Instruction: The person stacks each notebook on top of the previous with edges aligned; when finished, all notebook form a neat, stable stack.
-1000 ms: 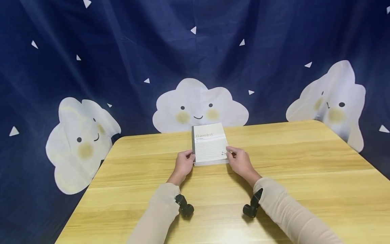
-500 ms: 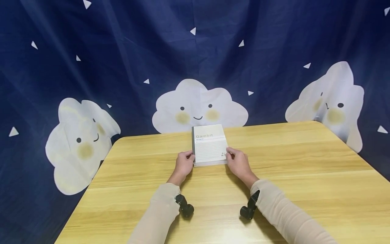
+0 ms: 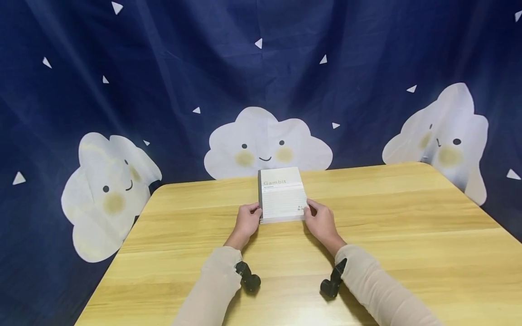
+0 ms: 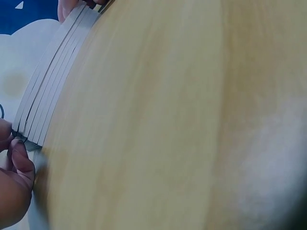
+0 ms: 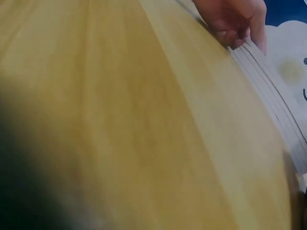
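Note:
A stack of several thin notebooks (image 3: 282,194) lies flat on the table; the top cover is white, printed "Gambit", with a dark spine on the left. At its near left corner my left hand (image 3: 247,219) grips the spine side between thumb and fingers. My right hand (image 3: 322,222) grips the opposite side near the front right corner, thumb low at the edge. In the left wrist view the layered edges of the notebooks (image 4: 55,79) run nearly even between both hands. The right wrist view shows the left hand (image 5: 235,19) at the far end of the stack.
The wood-patterned table (image 3: 387,217) has rounded far corners, and the stack lies near its back edge. Behind hangs a dark blue curtain (image 3: 171,59) with white clouds. A small black camera sits on each wrist, over beige sleeves (image 3: 212,280).
My right wrist has shifted slightly left and toward me, with the right fingers moving a little along the stack's side. The left hand and the notebooks have hardly moved.

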Demonstrator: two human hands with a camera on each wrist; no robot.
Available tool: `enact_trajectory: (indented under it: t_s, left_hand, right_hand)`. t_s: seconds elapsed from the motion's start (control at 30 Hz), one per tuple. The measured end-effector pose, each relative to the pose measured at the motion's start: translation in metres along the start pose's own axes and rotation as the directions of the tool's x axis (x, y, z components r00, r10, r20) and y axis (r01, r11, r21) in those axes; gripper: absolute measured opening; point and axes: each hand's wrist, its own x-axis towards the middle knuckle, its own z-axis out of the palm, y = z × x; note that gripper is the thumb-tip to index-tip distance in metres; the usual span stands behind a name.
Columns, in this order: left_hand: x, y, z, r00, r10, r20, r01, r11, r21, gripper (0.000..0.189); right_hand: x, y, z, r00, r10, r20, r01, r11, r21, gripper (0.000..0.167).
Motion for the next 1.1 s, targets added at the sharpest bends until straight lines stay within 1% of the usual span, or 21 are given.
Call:
enact_trajectory:
  t_s: [0.13, 0.27, 0.37, 0.53, 0.63, 0.83, 0.97, 1.03, 1.1]
  left_hand:
    - [-0.002, -0.001, 0.003, 1.000, -0.001, 0.013, 0.001, 1.000, -0.016, 0.036]
    - [0.000, -0.001, 0.003, 1.000, -0.003, 0.015, 0.003, 1.000, -0.031, 0.036]
    - [0.002, -0.003, 0.000, 1.000, 0.000, 0.003, 0.000, 0.999, -0.046, 0.036]
    - [0.005, -0.009, -0.002, 1.000, 0.018, -0.019, -0.019, 0.999, -0.045, 0.035]
    - [0.006, -0.011, -0.004, 1.000, 0.008, -0.018, -0.009, 0.999, -0.050, 0.035]
    - [0.008, -0.008, -0.005, 1.000, -0.028, 0.004, 0.028, 0.998, -0.062, 0.036]
    - [0.009, -0.006, -0.005, 0.999, -0.041, 0.020, 0.043, 0.996, -0.082, 0.035]
    - [0.010, -0.006, -0.006, 0.999, -0.043, 0.031, 0.046, 0.996, -0.071, 0.034]
    - [0.011, -0.006, -0.008, 0.998, -0.044, 0.050, 0.046, 0.998, -0.031, 0.034]
  right_hand:
    - [-0.004, 0.005, -0.002, 1.000, -0.011, 0.002, 0.011, 1.000, -0.020, 0.040]
    - [-0.004, 0.005, -0.002, 0.999, -0.037, -0.002, 0.037, 0.999, -0.014, 0.039]
    - [-0.002, 0.005, 0.001, 0.998, -0.061, 0.005, 0.061, 0.998, -0.003, 0.038]
    - [0.002, 0.005, 0.006, 0.996, -0.092, 0.012, 0.092, 0.996, 0.000, 0.037]
    - [0.003, 0.005, 0.008, 0.995, -0.101, 0.009, 0.101, 0.995, -0.005, 0.036]
    - [0.005, 0.005, 0.007, 0.996, -0.083, 0.014, 0.083, 0.997, -0.009, 0.038]
    - [0.005, 0.007, 0.006, 0.999, -0.041, 0.032, 0.041, 0.999, 0.000, 0.040]
    - [0.006, 0.009, 0.004, 0.999, -0.021, 0.045, 0.020, 1.000, 0.010, 0.040]
    - [0.008, 0.011, 0.001, 0.998, -0.010, 0.062, 0.009, 1.000, 0.014, 0.041]
